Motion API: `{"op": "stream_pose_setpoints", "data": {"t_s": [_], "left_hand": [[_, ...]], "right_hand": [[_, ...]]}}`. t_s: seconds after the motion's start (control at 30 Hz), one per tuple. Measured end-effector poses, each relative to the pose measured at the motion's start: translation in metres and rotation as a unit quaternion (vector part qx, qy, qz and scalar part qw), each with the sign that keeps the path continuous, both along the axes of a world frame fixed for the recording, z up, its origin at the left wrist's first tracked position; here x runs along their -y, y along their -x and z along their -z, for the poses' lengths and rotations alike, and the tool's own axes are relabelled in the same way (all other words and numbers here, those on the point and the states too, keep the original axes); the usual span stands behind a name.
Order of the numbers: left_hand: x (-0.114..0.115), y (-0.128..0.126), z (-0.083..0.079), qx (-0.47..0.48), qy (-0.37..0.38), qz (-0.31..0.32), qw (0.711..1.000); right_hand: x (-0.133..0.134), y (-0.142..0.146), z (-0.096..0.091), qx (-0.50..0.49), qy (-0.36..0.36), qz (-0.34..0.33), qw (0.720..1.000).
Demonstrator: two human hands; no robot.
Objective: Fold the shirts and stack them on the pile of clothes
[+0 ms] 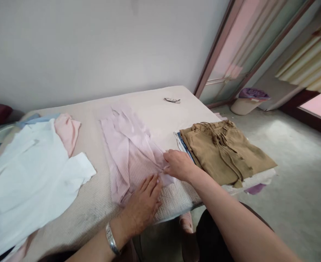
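A pale lilac ribbed knit top (140,154) lies partly folded in front of me, its sleeves laid over the body. My left hand (144,203), with a silver bracelet (111,238) at the wrist, rests on its near edge with fingers stretched out. At the top's right edge, my right hand (179,165) has its fingers drawn together, pinching the fabric. Just right of that hand sits a stack of folded clothes with an olive-brown drawstring garment (226,149) uppermost. On the left a white garment (32,182) is spread loosely.
A cream textured cover (86,214) lies over the table or bed. Eyeglasses (172,100) rest towards its far right. Beside the white garment is a pink garment (67,131). A wall stands behind, and a lined waste bin (248,103) is on the floor at right.
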State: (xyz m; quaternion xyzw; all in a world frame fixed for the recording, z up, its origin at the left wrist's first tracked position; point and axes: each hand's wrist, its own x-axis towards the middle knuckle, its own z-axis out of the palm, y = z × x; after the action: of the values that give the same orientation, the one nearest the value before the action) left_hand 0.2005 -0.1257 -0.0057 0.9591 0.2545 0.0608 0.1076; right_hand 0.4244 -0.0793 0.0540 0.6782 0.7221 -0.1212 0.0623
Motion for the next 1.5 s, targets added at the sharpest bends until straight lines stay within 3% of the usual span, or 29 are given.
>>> {"op": "stream_pose_setpoints", "data": {"t_s": [0.17, 0.3, 0.4, 0.5, 0.6, 0.67, 0.8, 0.93, 1.07, 1.17, 1.37, 1.5], "left_hand": [[0.006, 0.009, 0.023, -0.005, -0.025, 0.012, 1.0], [0.008, 0.007, 0.021, -0.016, -0.041, 0.009, 0.999], [0.008, 0.006, 0.007, -0.003, -0.048, 0.017, 0.999], [0.001, 0.014, -0.019, 0.007, -0.034, -0.006, 0.999], [-0.021, 0.036, -0.048, -0.055, -0.018, -0.145, 0.988], [-0.042, 0.059, -0.062, -0.135, -0.005, -0.241, 0.961], [-0.083, 0.106, -0.071, -0.262, 0.083, -0.313, 0.909], [-0.097, 0.128, -0.073, -0.256, 0.159, -0.317, 0.899], [-0.094, 0.122, -0.074, -0.224, 0.281, -0.323, 0.876], [-0.088, 0.115, -0.069, -0.2, 0.363, -0.29, 0.863], [-0.078, 0.105, -0.052, -0.127, 0.463, -0.261, 0.838], [-0.077, 0.103, -0.053, -0.126, 0.469, -0.264, 0.833]], "right_hand": [[0.01, -0.001, 0.008, 0.043, 0.011, -0.009, 0.999], [0.01, -0.002, 0.0, 0.065, 0.032, 0.014, 0.997], [0.005, -0.01, -0.006, 0.023, 0.051, 0.021, 0.998], [-0.003, -0.024, -0.009, -0.033, 0.018, 0.058, 0.998], [-0.01, -0.034, -0.005, -0.001, -0.01, 0.138, 0.99], [-0.013, -0.033, -0.001, 0.004, 0.032, 0.144, 0.989], [-0.013, -0.023, 0.003, -0.027, 0.131, 0.089, 0.987], [-0.013, -0.027, 0.009, -0.019, 0.136, 0.094, 0.986], [-0.02, -0.042, 0.03, -0.046, 0.114, 0.093, 0.988], [-0.023, -0.044, 0.041, -0.105, 0.132, 0.077, 0.983], [-0.023, -0.037, 0.033, -0.156, 0.172, 0.101, 0.967], [-0.02, -0.038, 0.038, -0.206, 0.19, 0.112, 0.953]]}}
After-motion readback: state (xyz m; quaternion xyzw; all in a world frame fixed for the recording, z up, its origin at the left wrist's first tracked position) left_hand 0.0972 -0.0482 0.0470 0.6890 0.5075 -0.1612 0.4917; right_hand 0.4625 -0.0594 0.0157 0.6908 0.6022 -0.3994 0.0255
